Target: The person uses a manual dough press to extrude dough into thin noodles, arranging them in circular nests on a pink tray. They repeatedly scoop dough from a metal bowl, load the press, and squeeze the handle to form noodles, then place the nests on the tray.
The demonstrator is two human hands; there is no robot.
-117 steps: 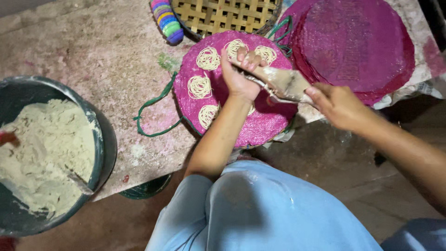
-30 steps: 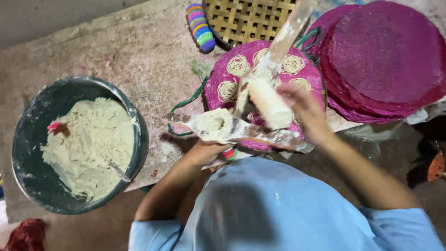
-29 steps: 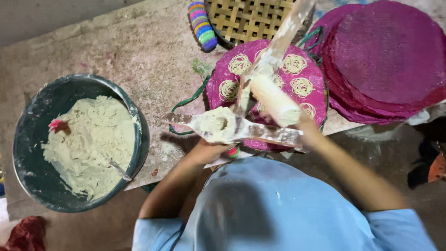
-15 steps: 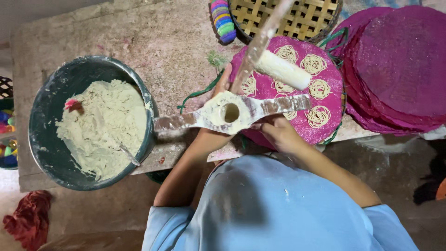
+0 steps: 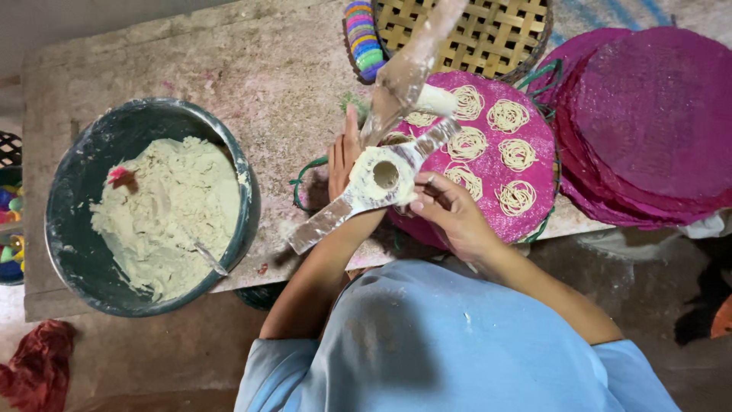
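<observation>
Dough-smeared and pale, a two-handled noodle press (image 5: 377, 181) sits in front of the person's chest, its round barrel opening facing up and its flat handles angled from lower left to upper right. The right hand (image 5: 450, 214) closes its fingers on the press from the near side, fingertips against the barrel's rim. The left hand (image 5: 343, 152) lies behind the press with fingers straight and held together, resting along its far side; whether it truly grips cannot be told. A plunger piece (image 5: 408, 65) coated in dough rises tilted above the press, toward the top of the view. Just beyond lies a round magenta woven mat (image 5: 526, 183) carrying several small coils of pressed noodles (image 5: 507, 116). A stack of bare magenta mats (image 5: 648, 130) lies to its right, and an open-weave bamboo basket (image 5: 488, 30) stands behind. Well to the left on the stone table (image 5: 252, 69), a dark bowl (image 5: 84, 175) holds a mound of pale dough (image 5: 164, 214).
</observation>
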